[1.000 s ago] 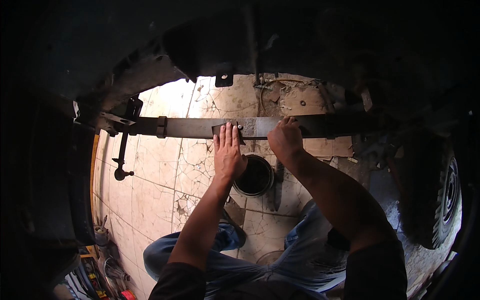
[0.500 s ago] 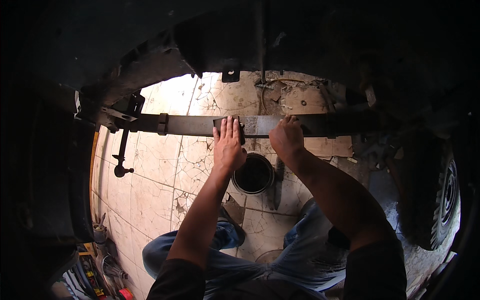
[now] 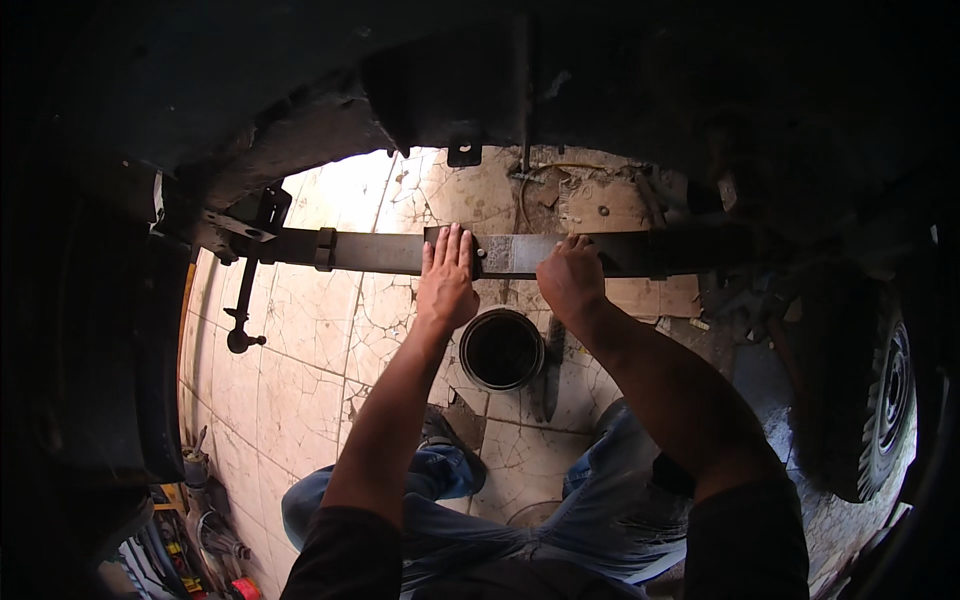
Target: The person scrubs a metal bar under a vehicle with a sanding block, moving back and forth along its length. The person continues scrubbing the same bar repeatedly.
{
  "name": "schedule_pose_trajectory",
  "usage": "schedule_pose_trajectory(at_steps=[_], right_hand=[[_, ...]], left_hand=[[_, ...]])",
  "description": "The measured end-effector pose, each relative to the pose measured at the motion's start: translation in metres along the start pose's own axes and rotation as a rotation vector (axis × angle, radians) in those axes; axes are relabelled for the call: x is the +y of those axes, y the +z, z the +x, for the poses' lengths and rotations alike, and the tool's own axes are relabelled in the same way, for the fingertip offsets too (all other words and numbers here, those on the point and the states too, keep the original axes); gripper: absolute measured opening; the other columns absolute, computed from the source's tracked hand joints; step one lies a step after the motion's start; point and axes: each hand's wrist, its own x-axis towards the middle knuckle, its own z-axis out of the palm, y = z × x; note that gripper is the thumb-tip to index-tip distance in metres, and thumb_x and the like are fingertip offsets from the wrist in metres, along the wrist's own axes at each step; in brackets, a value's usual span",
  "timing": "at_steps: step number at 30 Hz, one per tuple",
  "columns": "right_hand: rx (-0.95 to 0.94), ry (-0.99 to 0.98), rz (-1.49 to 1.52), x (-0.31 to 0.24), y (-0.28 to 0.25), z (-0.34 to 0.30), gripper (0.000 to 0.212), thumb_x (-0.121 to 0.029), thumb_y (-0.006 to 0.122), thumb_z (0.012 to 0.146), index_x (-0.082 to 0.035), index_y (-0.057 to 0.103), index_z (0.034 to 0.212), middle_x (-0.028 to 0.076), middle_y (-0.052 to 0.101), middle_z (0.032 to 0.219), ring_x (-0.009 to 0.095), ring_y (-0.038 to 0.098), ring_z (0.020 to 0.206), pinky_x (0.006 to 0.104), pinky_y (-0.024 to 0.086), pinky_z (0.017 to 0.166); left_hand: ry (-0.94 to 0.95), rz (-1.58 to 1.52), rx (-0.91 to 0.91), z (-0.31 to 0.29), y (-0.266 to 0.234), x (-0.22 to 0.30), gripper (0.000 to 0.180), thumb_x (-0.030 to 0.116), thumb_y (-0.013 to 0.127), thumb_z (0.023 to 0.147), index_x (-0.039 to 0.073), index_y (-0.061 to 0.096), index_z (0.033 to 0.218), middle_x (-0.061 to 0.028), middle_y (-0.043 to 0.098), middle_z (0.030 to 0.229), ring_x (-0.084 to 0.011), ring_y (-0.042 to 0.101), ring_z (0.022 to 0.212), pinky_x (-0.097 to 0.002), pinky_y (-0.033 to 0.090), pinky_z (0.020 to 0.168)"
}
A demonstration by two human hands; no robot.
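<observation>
A long flat leaf spring (image 3: 375, 252) runs crosswise under the dark vehicle body. My left hand (image 3: 447, 285) lies on it with fingers stretched out flat, pressing on a dark square piece (image 3: 433, 235) whose material I cannot make out. Just right of those fingertips a small bright pin or hole (image 3: 481, 252) shows on the spring, beside a rough, pale patch (image 3: 499, 254). Farther right, my right hand (image 3: 572, 278) is closed over the spring, its fingers curled at the far edge and partly hidden.
A round dark can (image 3: 502, 349) stands on the cracked tile floor (image 3: 310, 330) below the spring, beside a flat dark strip (image 3: 548, 385). A rod with a ball end (image 3: 241, 340) hangs at left. A wheel (image 3: 893, 385) is at right, with cardboard (image 3: 602, 205) beyond the spring.
My left hand and the dark piece have shifted a little left along the spring, baring the small pin or hole. My right hand stays in place.
</observation>
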Motion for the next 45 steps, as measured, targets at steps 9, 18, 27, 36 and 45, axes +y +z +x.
schedule_pose_trajectory(at_steps=[9,18,27,36,45], right_hand=[[-0.094,0.029,-0.014,-0.001,-0.007,0.000,0.034,-0.019,0.059,0.086,0.005,0.068,0.108,0.026,0.061,0.119,0.037,0.060,0.108,0.0427,0.049,0.084],[-0.175,0.025,0.023,-0.004,-0.008,0.003,0.044,-0.024,0.057,0.090,0.007,0.062,0.120,0.029,0.055,0.131,0.041,0.056,0.119,0.0474,0.048,0.092],[-0.224,0.001,0.018,-0.002,-0.013,0.004,0.041,-0.022,0.056,0.090,0.007,0.063,0.119,0.030,0.055,0.132,0.043,0.054,0.122,0.0484,0.049,0.090],[-0.187,0.004,0.023,-0.003,-0.008,0.004,0.040,-0.020,0.055,0.090,0.004,0.064,0.121,0.029,0.054,0.134,0.043,0.054,0.122,0.0482,0.048,0.092],[-0.144,0.005,0.028,-0.002,-0.007,0.000,0.035,-0.019,0.059,0.085,0.003,0.069,0.111,0.030,0.057,0.129,0.040,0.058,0.115,0.0463,0.049,0.088]], left_hand=[[0.087,0.050,-0.043,-0.012,-0.006,0.003,0.098,0.024,0.066,0.069,-0.002,0.020,0.151,-0.0175,0.018,0.160,-0.0301,0.013,0.149,-0.0448,0.009,0.122],[0.063,0.138,-0.126,0.000,-0.015,-0.016,0.105,0.031,0.071,0.070,-0.001,0.015,0.153,-0.0193,0.014,0.160,-0.0311,0.010,0.150,-0.0446,0.009,0.122],[-0.041,0.156,-0.139,0.004,-0.015,-0.012,0.109,0.040,0.071,0.073,-0.003,0.010,0.152,-0.0213,0.010,0.160,-0.0326,0.006,0.150,-0.0468,0.005,0.122],[0.003,0.086,-0.107,0.006,-0.015,-0.025,0.101,0.026,0.067,0.071,-0.001,0.014,0.153,-0.0185,0.013,0.161,-0.0295,0.009,0.150,-0.0458,0.008,0.122],[0.019,0.060,-0.055,0.004,-0.008,-0.003,0.100,0.025,0.068,0.072,0.000,0.015,0.152,-0.0176,0.014,0.160,-0.0299,0.010,0.150,-0.0461,0.009,0.121]])
